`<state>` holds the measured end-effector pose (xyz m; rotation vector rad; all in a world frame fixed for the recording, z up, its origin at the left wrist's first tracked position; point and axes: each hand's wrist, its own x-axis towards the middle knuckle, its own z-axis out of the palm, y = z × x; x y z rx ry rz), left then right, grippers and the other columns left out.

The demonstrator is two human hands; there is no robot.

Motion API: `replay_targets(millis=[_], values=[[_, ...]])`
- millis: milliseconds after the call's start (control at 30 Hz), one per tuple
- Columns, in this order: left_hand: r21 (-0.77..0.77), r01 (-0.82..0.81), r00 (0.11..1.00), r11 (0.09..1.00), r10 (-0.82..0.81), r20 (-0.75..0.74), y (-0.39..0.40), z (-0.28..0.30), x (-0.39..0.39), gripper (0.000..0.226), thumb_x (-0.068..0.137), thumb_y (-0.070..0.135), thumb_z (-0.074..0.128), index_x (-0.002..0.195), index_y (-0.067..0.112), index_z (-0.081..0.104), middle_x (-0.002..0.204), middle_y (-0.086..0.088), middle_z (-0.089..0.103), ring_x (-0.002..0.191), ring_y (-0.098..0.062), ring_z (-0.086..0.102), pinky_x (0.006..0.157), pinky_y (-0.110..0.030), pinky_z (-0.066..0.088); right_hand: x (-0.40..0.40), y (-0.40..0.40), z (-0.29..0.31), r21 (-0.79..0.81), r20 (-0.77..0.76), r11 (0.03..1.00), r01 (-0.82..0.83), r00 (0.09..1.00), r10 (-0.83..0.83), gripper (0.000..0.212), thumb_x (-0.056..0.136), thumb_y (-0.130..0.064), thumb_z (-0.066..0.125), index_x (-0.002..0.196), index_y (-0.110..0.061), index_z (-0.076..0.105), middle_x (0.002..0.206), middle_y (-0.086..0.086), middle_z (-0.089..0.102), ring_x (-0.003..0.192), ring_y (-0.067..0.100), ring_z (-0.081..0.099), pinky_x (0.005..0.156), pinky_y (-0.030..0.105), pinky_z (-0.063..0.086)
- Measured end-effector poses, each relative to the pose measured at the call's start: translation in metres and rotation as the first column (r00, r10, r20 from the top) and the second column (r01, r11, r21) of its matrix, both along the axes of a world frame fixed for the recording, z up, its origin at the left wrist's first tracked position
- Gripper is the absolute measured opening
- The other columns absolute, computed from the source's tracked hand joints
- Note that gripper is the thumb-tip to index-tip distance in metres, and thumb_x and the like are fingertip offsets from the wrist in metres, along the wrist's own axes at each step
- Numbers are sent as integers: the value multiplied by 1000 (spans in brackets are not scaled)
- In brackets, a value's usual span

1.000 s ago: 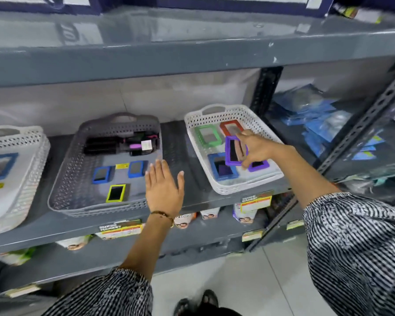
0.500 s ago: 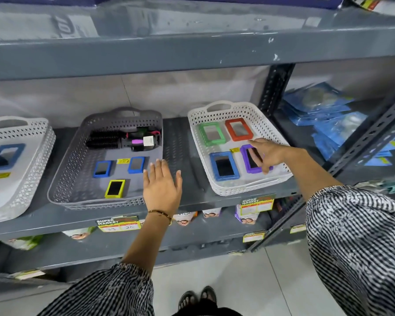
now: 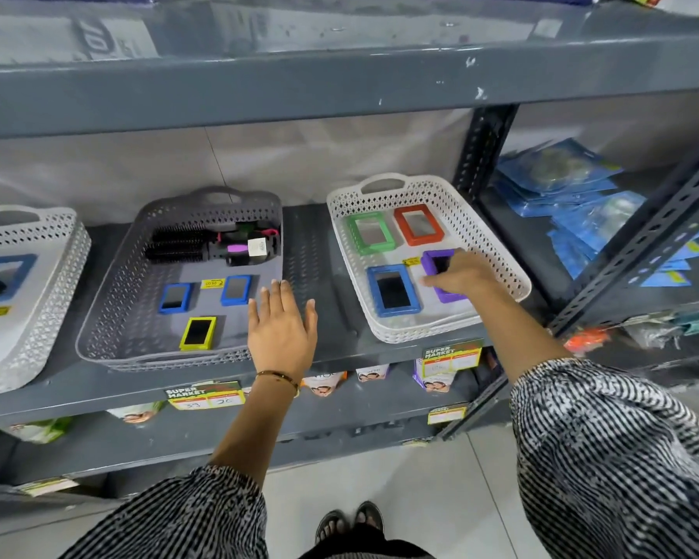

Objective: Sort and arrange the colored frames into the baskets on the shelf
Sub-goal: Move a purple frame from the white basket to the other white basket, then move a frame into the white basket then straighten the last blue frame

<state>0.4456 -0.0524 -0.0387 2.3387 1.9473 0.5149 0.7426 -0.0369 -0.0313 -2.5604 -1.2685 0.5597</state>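
Observation:
The white basket [image 3: 509, 272] on the middle shelf holds a green frame [image 3: 354, 232], a red frame [image 3: 400, 223], a blue frame [image 3: 374, 284] and a purple frame [image 3: 430, 262]. My right hand [image 3: 461, 272] lies over the purple frame at the basket's front right, fingers curled on it. The grey basket [image 3: 110, 300] to the left contains two small blue frames [image 3: 164, 298] [image 3: 225, 290] and a yellow one [image 3: 186, 336]. My left hand [image 3: 281, 328] hovers open over that basket's front right corner, holding nothing.
A hairbrush [image 3: 174, 246] lies at the back of the grey basket. Another white basket [image 3: 57, 276] at far left holds a blue frame [image 3: 25, 262]. Blue packets [image 3: 574, 203] fill the right bay. An upper shelf [image 3: 340, 86] hangs overhead; boxes sit on the shelf below.
My right hand lowered the purple frame from a raised tilt down onto the white basket's floor beside the blue frame. The left hand stayed almost still.

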Motion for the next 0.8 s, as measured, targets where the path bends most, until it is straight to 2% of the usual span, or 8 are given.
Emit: replay_targets(millis=[133, 300, 433, 533, 600, 700, 800], values=[[8, 4, 1000, 1000, -4, 9, -1, 1, 0, 54, 96, 35, 43, 133, -4, 41, 137, -24, 48, 130, -37, 41, 111, -50, 28, -2, -3, -2, -102, 60, 994, -44, 997, 51, 81, 58, -39, 83, 121, -7, 42, 115, 13, 49, 104, 31, 55, 72, 31, 42], [-3, 5, 1000, 1000, -5, -4, -1, 1, -1, 55, 96, 36, 41, 134, -3, 40, 138, -23, 47, 131, -36, 41, 112, -49, 28, -5, -6, 2, -124, 76, 991, -60, 995, 70, 81, 55, -30, 81, 122, -9, 41, 101, 9, 39, 86, 26, 47, 69, 30, 41], [-11, 11, 1000, 1000, -11, -3, -1, 1, -1, 55, 97, 38, 38, 136, -1, 38, 141, -21, 45, 133, -34, 39, 113, -48, 26, -8, -8, 5, -114, 61, 993, -35, 997, 42, 87, 62, -37, 82, 129, -7, 35, 125, 15, 42, 113, 32, 50, 82, 36, 46], [-10, 10, 999, 1000, -10, 35, -1, 4, -1, 56, 97, 39, 36, 138, 1, 34, 144, -19, 41, 135, -32, 35, 115, -47, 22, -19, -5, 16, -1, 68, 999, -36, 997, 36, 77, 71, -37, 76, 129, -6, 36, 130, 17, 43, 118, 36, 48, 86, 41, 48], [-9, -8, 994, 1000, 9, 105, 0, 8, -2, 57, 98, 40, 35, 140, 2, 31, 147, -18, 37, 138, -31, 29, 116, -47, 17, -35, 2, 28, 123, 94, 986, -113, 990, 102, 71, 80, -33, 69, 136, -7, 34, 136, 18, 43, 123, 36, 46, 95, 45, 47], [26, -42, 982, 999, 37, 187, -1, 17, -11, 57, 97, 39, 37, 140, 2, 31, 148, -18, 35, 140, -31, 24, 118, -47, 13, -76, 14, 47, 262, 162, 916, -304, 950, 268, 66, 88, -25, 60, 143, -6, 30, 146, 17, 39, 133, 34, 39, 108, 44, 37], [86, -79, 975, 993, 59, 212, -4, 28, -35, 56, 97, 38, 41, 139, 1, 33, 147, -18, 37, 140, -32, 25, 117, -47, 12, -128, 26, 60, 355, 192, 814, -459, 888, 418, 61, 89, -23, 57, 142, -6, 34, 149, 15, 38, 136, 31, 37, 112, 40, 30]])
